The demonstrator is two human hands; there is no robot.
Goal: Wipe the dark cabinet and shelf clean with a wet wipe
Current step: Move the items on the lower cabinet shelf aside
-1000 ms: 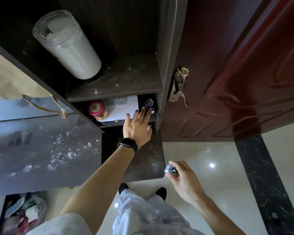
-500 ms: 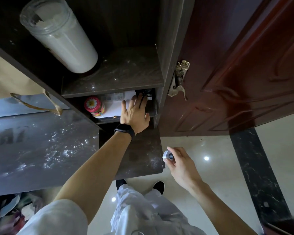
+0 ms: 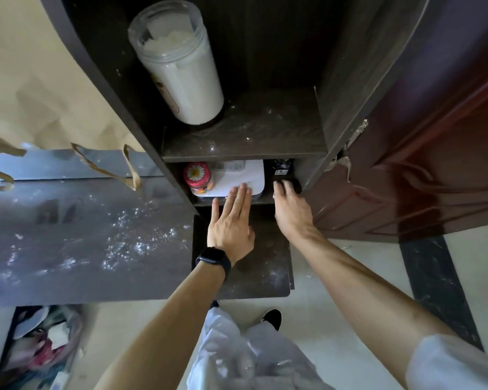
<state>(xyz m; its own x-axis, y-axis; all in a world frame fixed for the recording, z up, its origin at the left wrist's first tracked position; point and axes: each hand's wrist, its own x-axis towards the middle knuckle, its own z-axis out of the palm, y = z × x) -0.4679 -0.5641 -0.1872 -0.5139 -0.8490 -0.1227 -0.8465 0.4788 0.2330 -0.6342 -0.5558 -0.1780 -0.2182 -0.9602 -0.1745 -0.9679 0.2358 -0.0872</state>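
The dark cabinet (image 3: 347, 80) stands open in front of me. Its upper shelf (image 3: 254, 133) is streaked with white dust. In the lower compartment, my left hand (image 3: 231, 220) lies flat and open, with its fingertips on a white box (image 3: 247, 175). My right hand (image 3: 290, 209) reaches into the right end of the same compartment. Its fingers curl around a small dark object (image 3: 295, 185), just below a dark labelled item (image 3: 281, 170). A dusty dark board (image 3: 262, 274) juts out under both hands.
A tall clear container (image 3: 181, 68) of white powder stands on the upper shelf. A red-lidded jar (image 3: 197, 177) sits left of the white box. A dusty grey tabletop (image 3: 82, 237) lies to the left, a red-brown door (image 3: 434, 153) to the right. A rubbish bag (image 3: 40, 347) is on the floor.
My right hand rose from beside the board's corner into the lower compartment with its small object. My left hand slid left from the dark item onto the white box.
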